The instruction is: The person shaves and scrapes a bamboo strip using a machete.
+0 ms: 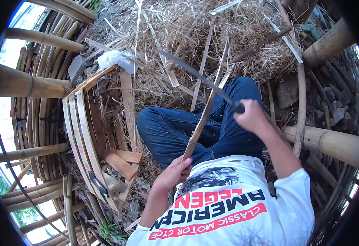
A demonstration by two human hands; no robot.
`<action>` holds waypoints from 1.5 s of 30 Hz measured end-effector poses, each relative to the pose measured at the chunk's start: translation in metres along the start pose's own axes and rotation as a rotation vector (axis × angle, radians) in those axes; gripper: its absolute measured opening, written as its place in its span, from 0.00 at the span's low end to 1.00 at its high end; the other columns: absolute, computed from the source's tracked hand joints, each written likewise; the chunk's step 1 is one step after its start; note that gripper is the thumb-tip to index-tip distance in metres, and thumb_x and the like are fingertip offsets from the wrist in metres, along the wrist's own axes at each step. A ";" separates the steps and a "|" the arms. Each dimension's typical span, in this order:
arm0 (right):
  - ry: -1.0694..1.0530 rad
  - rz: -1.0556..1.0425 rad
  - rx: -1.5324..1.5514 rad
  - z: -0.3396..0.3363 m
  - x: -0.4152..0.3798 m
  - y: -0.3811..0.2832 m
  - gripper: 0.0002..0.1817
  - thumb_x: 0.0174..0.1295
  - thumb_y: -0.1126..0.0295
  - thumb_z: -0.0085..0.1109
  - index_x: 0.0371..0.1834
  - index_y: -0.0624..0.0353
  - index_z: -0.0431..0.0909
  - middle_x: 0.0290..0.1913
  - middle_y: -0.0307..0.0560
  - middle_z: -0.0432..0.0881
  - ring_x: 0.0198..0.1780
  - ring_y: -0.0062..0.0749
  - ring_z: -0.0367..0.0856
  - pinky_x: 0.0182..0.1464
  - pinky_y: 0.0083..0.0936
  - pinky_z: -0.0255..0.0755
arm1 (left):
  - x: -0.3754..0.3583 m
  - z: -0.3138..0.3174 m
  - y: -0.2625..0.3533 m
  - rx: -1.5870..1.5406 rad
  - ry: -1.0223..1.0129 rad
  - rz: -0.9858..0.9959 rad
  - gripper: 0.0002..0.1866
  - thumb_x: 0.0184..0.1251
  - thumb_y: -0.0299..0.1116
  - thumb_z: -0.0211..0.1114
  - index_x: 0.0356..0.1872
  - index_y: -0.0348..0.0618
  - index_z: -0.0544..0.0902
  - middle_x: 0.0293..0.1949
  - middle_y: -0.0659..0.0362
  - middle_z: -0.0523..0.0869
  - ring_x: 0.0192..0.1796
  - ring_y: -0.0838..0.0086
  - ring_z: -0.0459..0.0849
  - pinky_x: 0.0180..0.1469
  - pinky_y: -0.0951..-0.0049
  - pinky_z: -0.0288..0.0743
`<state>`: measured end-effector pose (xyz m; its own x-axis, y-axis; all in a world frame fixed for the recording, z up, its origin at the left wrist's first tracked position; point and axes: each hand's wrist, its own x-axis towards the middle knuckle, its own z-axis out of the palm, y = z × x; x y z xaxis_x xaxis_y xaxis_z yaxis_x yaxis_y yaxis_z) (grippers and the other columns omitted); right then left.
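My left hand (pixel 174 174) is closed around the lower end of a long split bamboo strip (pixel 202 119), which slants up and away over my crossed legs. My right hand (pixel 251 117) grips the dark handle of a long-bladed machete (pixel 191 70). The thin grey blade points up and to the left, crossing over the bamboo strip in this view. Below both lie my blue jeans (pixel 159 127), with small pale flecks on them.
A slatted wooden crate (pixel 81 135) with wood pieces stands at left, a white plastic bag (pixel 116 60) behind it. Bamboo shavings (pixel 179 24) and loose strips cover the ground ahead. Thick bamboo poles (pixel 331 143) come in from both sides; stones (pixel 290 91) lie at right.
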<state>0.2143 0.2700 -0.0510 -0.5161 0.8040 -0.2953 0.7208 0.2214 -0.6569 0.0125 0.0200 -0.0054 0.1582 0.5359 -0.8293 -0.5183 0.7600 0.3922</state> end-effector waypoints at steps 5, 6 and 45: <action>-0.265 -0.085 0.123 0.025 -0.063 -0.036 0.11 0.47 0.64 0.67 0.29 0.61 0.84 0.27 0.61 0.84 0.36 0.58 0.86 0.42 0.47 0.79 | 0.004 0.000 0.006 0.003 -0.015 -0.038 0.09 0.81 0.45 0.53 0.40 0.55 0.69 0.23 0.73 0.60 0.18 0.89 0.54 0.17 0.83 0.45; -0.260 -0.074 0.130 0.032 -0.063 -0.036 0.11 0.47 0.64 0.67 0.29 0.61 0.84 0.27 0.61 0.84 0.36 0.58 0.86 0.42 0.47 0.79 | 0.004 0.001 0.007 0.024 0.006 -0.033 0.10 0.81 0.45 0.53 0.40 0.54 0.69 0.23 0.73 0.60 0.19 0.89 0.54 0.18 0.83 0.45; -0.207 -0.129 -0.229 0.054 -0.033 -0.027 0.07 0.47 0.68 0.64 0.28 0.57 0.84 0.28 0.60 0.85 0.36 0.60 0.85 0.45 0.48 0.80 | 0.010 0.012 0.002 -0.041 0.039 0.016 0.09 0.82 0.42 0.51 0.39 0.53 0.68 0.21 0.74 0.58 0.18 0.90 0.52 0.17 0.83 0.42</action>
<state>0.1870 0.2074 -0.0607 -0.6762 0.6370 -0.3702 0.7164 0.4513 -0.5321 0.0235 0.0311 -0.0082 0.1172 0.5327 -0.8381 -0.5543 0.7354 0.3899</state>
